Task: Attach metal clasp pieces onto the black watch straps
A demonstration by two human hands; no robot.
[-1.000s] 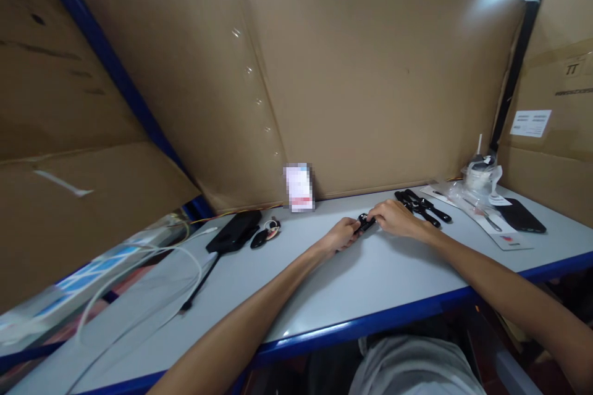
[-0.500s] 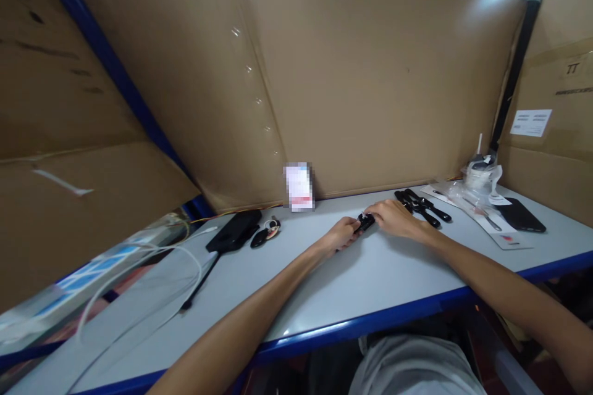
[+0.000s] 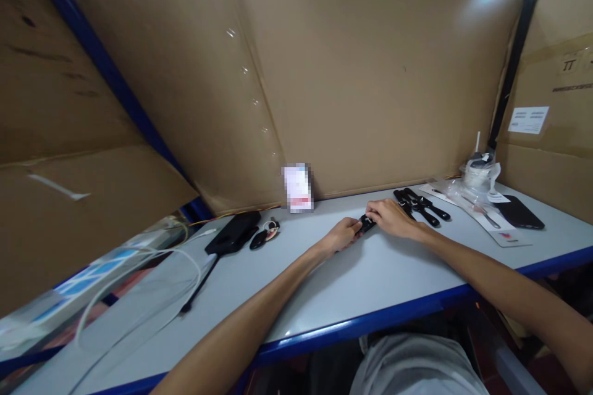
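Observation:
My left hand (image 3: 343, 234) is closed round the near end of a small black piece (image 3: 367, 223) with a shiny silvery part, low over the middle of the table. At its far end, the bent fingers of my right hand (image 3: 385, 217) pinch it. Most of the piece is covered by my fingers, so its kind does not show. Just beyond my right wrist lie several black-handled tools (image 3: 422, 207) with bright metal bits, side by side on the grey tabletop (image 3: 352, 284).
A lit phone (image 3: 299, 188) leans against the cardboard wall (image 3: 370, 86). To the left lie keys (image 3: 265, 236), a black box-like device (image 3: 234, 233) and white cables (image 3: 197, 262). On the right are a dark phone (image 3: 521, 212), plastic packaging (image 3: 467, 194) and a wrapped cup (image 3: 480, 174).
Both hands stay on the black piece in nearly the same spot. My right fingers have shifted slightly over its end, and the piece looks a little turned. The view has moved slightly.

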